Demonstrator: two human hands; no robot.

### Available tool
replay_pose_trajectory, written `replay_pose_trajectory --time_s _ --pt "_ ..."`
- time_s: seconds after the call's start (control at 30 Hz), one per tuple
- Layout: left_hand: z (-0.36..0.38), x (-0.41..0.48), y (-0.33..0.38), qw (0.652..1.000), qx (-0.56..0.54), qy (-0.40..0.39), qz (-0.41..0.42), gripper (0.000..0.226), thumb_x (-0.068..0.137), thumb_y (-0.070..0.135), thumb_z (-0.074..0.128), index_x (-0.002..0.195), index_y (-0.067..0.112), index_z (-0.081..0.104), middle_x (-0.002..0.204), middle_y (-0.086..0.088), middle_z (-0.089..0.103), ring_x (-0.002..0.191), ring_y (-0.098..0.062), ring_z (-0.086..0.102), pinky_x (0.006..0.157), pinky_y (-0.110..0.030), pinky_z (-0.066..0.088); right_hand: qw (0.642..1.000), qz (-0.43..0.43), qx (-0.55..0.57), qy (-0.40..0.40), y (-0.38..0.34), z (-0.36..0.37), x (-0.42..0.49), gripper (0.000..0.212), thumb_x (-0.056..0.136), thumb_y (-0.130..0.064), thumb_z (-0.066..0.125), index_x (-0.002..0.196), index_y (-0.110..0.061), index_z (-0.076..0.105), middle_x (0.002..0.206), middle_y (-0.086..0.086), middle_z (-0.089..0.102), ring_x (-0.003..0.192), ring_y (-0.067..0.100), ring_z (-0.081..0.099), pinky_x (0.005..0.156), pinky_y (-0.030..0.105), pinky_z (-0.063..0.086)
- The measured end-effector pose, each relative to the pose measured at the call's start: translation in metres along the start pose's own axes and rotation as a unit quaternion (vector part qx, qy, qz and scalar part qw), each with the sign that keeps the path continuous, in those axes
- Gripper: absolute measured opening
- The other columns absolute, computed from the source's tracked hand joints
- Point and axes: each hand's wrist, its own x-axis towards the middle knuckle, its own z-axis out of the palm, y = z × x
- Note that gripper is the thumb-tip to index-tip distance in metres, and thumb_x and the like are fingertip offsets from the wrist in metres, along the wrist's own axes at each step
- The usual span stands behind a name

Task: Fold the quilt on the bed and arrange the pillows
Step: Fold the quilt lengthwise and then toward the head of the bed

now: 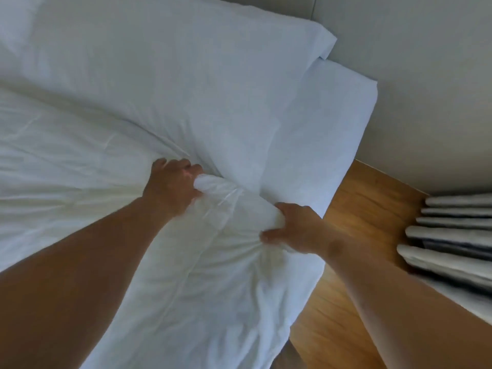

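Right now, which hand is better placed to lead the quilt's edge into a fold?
Right, likely. The right hand grips the bunched outer end of the quilt at the mattress edge; the left hand grips further in, beside the pillow.

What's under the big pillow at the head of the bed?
The pillow lies on the white-sheeted mattress, which shows to its right. Whatever else sits beneath it is covered.

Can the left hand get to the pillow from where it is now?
Probably yes. The left hand grips the quilt right beside the near edge of the pillow. Nothing lies between them, but it must release the quilt first.
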Motion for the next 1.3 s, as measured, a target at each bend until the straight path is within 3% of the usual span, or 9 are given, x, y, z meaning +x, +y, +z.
replay_pose_trajectory --time_s 0.1,0.3,0.43,0.67,0.83,0.93,1.0,1.17,1.3 --pt "0.056 0.008 0.011 0.996 -0.003 -0.092 -0.023 0.047 0.096 0.053 0.047 0.136 0.028 0.048 0.133 0.002 0.053 0.128 -0.024 0.047 0.117 -0.049 0.017 0.999 -0.02 -0.032 0.018 0.012 0.033 0.029 0.081 0.065 -0.07 0.074 0.134 -0.036 0.048 0.121 -0.006 0.052 0.112 0.017 0.054 0.094 0.033 0.047" --pt "0.06 0.014 -0.004 0.988 -0.156 -0.003 -0.019 0.03 0.091 0.045 0.062 0.113 0.025 0.061 0.105 0.004 0.064 0.106 -0.025 0.058 0.099 -0.04 0.028 1.0 -0.006 0.008 0.013 0.02 0.035 0.03 0.054 0.07 -0.075 0.07 0.1 -0.033 0.056 0.081 -0.012 0.065 0.079 0.009 0.063 0.073 0.035 0.055" --pt "0.022 0.019 0.016 0.965 -0.235 0.115 0.011 0.03 0.084 0.047 0.057 0.103 0.025 0.063 0.099 0.009 0.066 0.099 -0.02 0.06 0.089 -0.034 0.027 1.0 0.0 0.024 -0.008 0.038 0.01 0.01 0.04 0.074 -0.068 0.073 0.095 -0.036 0.059 0.075 -0.017 0.071 0.065 0.0 0.067 0.058 0.024 0.056" --pt "0.073 0.015 0.038 0.969 -0.243 0.014 -0.032 0.04 0.083 0.045 0.069 0.121 0.035 0.066 0.122 0.007 0.058 0.12 -0.021 0.049 0.109 -0.037 0.019 0.994 0.05 -0.09 -0.035 0.032 0.026 0.023 0.064 0.064 -0.083 0.064 0.115 -0.044 0.053 0.09 -0.018 0.064 0.093 0.009 0.064 0.078 0.027 0.05" --pt "0.052 -0.028 0.014 0.965 -0.223 0.08 -0.117 0.067 0.087 0.056 0.06 0.145 0.028 0.044 0.154 -0.004 0.034 0.147 -0.026 0.025 0.122 -0.048 0.014 0.976 -0.023 -0.211 0.042 -0.038 0.021 0.029 0.082 0.074 -0.054 0.075 0.144 -0.029 0.038 0.135 -0.008 0.047 0.123 0.015 0.051 0.101 0.032 0.045" --pt "0.071 -0.101 -0.059 0.934 -0.19 0.178 -0.246 0.067 0.088 0.062 0.051 0.143 0.022 0.051 0.149 -0.008 0.047 0.139 -0.031 0.042 0.112 -0.056 0.033 0.957 -0.17 -0.209 0.108 -0.114 0.032 0.037 0.078 0.081 -0.045 0.073 0.148 -0.027 0.037 0.146 -0.007 0.04 0.134 0.016 0.045 0.105 0.034 0.043" --pt "0.091 -0.153 -0.125 0.906 -0.152 0.145 -0.367 0.071 0.09 0.068 0.038 0.141 0.022 0.052 0.148 -0.009 0.049 0.137 -0.033 0.044 0.11 -0.057 0.033 0.944 -0.232 -0.213 0.095 -0.161 0.044 0.051 0.071 0.086 -0.045 0.068 0.147 -0.029 0.036 0.146 -0.01 0.038 0.132 0.011 0.045 0.103 0.03 0.042" --pt "0.119 -0.235 -0.233 0.797 -0.265 -0.009 -0.543 0.071 0.089 0.078 0.024 0.152 0.045 0.02 0.165 0.006 0.009 0.152 -0.024 0.008 0.118 -0.06 0.017 0.92 -0.268 -0.28 0.055 -0.254 0.066 0.107 0.075 0.091 -0.05 0.062 0.153 -0.024 0.029 0.155 -0.003 0.033 0.142 0.015 0.038 0.112 0.029 0.035" --pt "0.126 -0.227 -0.276 0.698 -0.341 0.049 -0.628 0.076 0.084 0.081 0.037 0.15 0.052 0.012 0.163 0.004 -0.001 0.146 -0.037 0.018 0.109 -0.062 0.033 0.914 -0.253 -0.316 0.041 -0.333 0.078 0.175 0.083 0.09 -0.057 0.06 0.156 -0.021 0.025 0.158 0.006 0.031 0.142 0.023 0.038 0.113 0.036 0.036"
